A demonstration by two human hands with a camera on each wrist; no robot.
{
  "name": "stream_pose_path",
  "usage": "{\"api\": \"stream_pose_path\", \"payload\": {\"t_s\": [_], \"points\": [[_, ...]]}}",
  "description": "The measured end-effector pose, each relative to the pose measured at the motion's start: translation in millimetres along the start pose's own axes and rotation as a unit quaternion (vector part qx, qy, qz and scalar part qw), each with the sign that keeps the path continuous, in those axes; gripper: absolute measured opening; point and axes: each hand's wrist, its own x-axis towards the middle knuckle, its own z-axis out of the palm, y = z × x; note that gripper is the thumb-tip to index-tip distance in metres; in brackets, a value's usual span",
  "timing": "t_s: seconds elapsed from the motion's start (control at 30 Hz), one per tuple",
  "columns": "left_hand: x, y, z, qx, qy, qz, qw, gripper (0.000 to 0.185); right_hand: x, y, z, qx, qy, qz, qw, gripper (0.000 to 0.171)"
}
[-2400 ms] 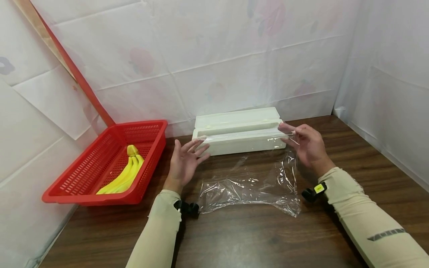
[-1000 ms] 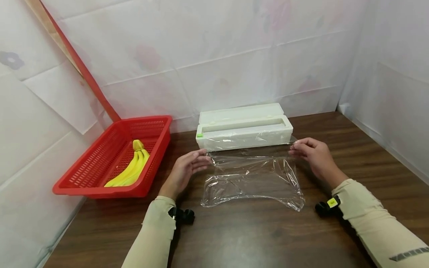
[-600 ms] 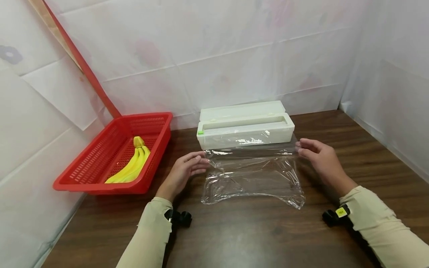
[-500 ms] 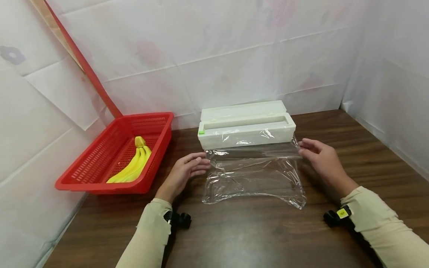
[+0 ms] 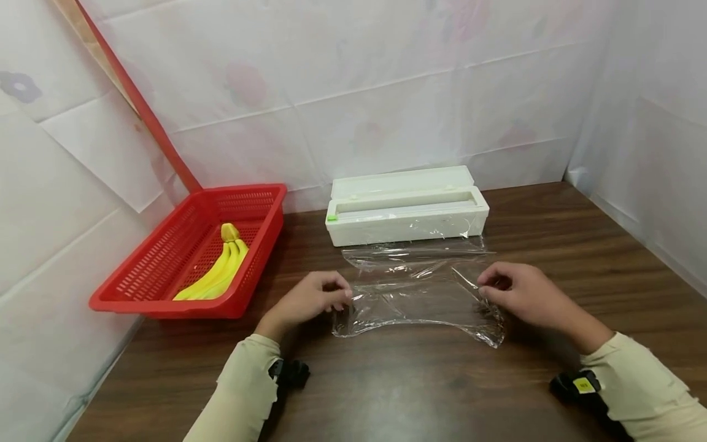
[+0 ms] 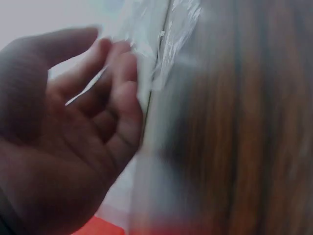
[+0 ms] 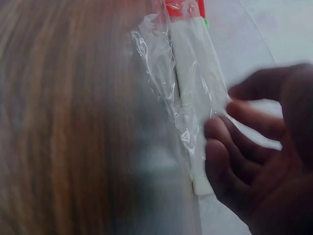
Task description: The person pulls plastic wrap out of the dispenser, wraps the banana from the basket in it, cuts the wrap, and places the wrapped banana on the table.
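A thin sheet of clear plastic wrap (image 5: 411,304) lies crinkled on the wooden table, its far part reaching the front of a long white box (image 5: 409,227). At the sheet's left edge, my left hand (image 5: 315,298) has its fingers curled and appears to pinch the film. My right hand (image 5: 525,294) is likewise at the right edge, thumb and forefinger together on the film. Fresh creases run up to the fingertips of both hands. In the wrist views, thumb and forefinger tips come close together on each hand, with film beside them; the exact contact is blurred.
The white box has its lid (image 5: 403,183) raised against the papered wall. A red plastic basket (image 5: 259,264) stands at the left, holding a bunch of bananas (image 5: 221,270). The walls enclose the table (image 5: 386,393) at the back and right.
Both hands have come away from the far part of the film and moved nearer along its sides. Their straighter fingers are now curled. The box and basket have stayed put.
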Motion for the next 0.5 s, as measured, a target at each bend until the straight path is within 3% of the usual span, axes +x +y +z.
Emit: {"api": "stream_pose_path", "payload": {"t_s": [0.1,0.17,0.3,0.5], "points": [[-2.0,8.7,7.5,0.066,-0.064,0.017,0.9956,0.006,-2,-3,5,0.019,-0.067,-0.03,0.997,0.01],[-3.6,13.0,11.7,0.105,-0.085,0.021,0.9906,0.003,-3,-4,8,0.031,-0.109,-0.044,0.993,0.011],[-5.6,19.0,17.4,0.161,-0.106,0.028,0.9809,0.009,-5,-6,8,0.03,-0.162,-0.061,0.985,0.01],[-7.8,26.7,23.0,0.223,-0.12,0.043,0.9665,0.018,-9,-9,4,0.016,-0.199,-0.071,0.977,0.009]]}}
